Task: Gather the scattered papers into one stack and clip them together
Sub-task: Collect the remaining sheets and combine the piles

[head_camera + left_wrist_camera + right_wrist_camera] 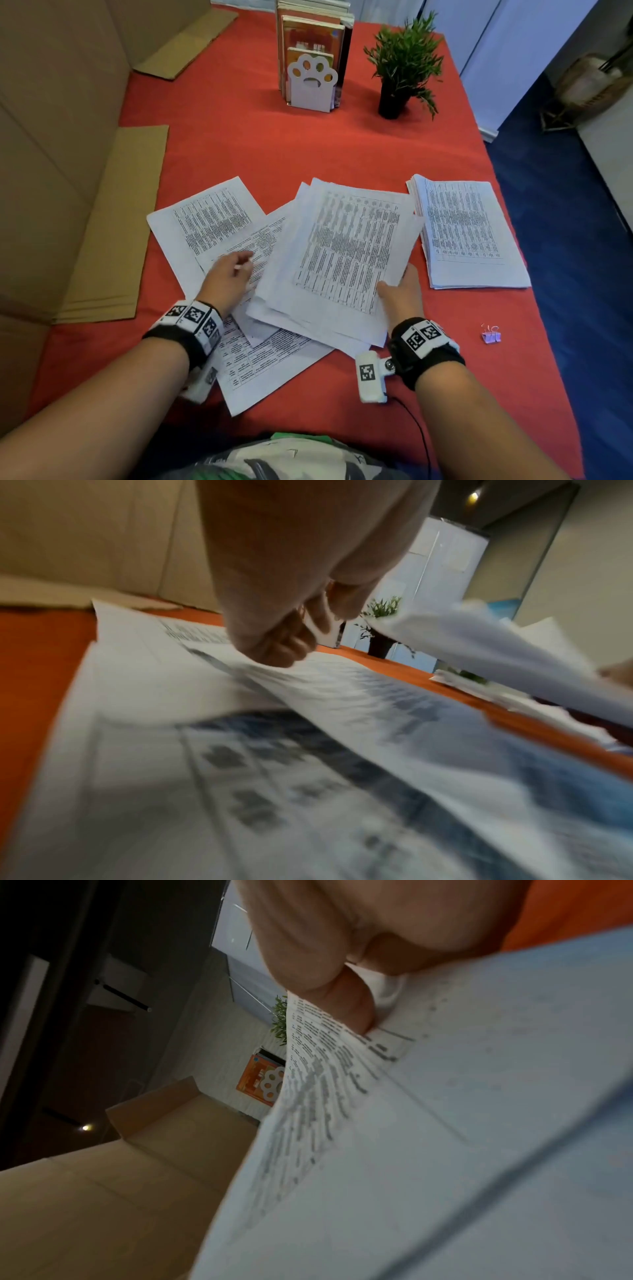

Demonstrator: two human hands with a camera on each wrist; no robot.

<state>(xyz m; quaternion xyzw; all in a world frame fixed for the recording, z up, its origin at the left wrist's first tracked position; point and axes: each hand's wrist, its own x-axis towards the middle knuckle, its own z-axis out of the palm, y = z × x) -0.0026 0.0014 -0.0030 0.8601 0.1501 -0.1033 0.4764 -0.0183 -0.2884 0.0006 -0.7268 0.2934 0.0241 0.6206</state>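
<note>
Printed white sheets lie scattered on the red tablecloth. My right hand grips a loose bundle of papers at its near right corner, thumb on top, and the bundle is lifted at a slant above the other sheets. The right wrist view shows that thumb pressed on the bundle. My left hand lies with curled fingers on the loose sheets left of the bundle and seems to pinch one sheet's edge. Another sheet lies nearer me. A purple binder clip sits alone at the right.
A neat separate stack of papers lies by the table's right edge. At the back stand a paw-shaped bookend with books and a potted plant. Flat cardboard and a cardboard box wall border the left.
</note>
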